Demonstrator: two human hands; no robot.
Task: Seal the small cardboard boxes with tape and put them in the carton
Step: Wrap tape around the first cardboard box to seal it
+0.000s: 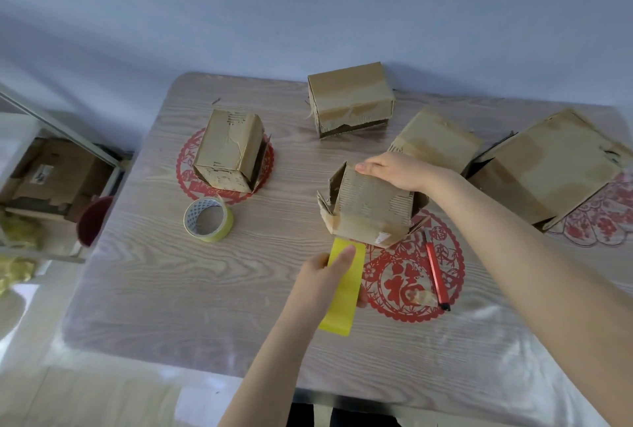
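Between the two hands, on the table [154,289], one small cardboard box [371,211] is held tilted, its loose flaps splayed at the end pointing left. Its far upper edge is gripped by the right hand [397,171], fingers curled over it. One yellow tape strip [342,306] is pinched by the left hand [323,277]; its long axis runs from the box's near edge back toward the person. Five boxes are counted in all: a left box [229,152] beyond the left hand, a back box [349,98], a third box [436,139] just behind the right hand, and a larger box [548,166] to that hand's right. One tape roll [209,219] lies left of the left hand, one red pen [436,272] to its right.
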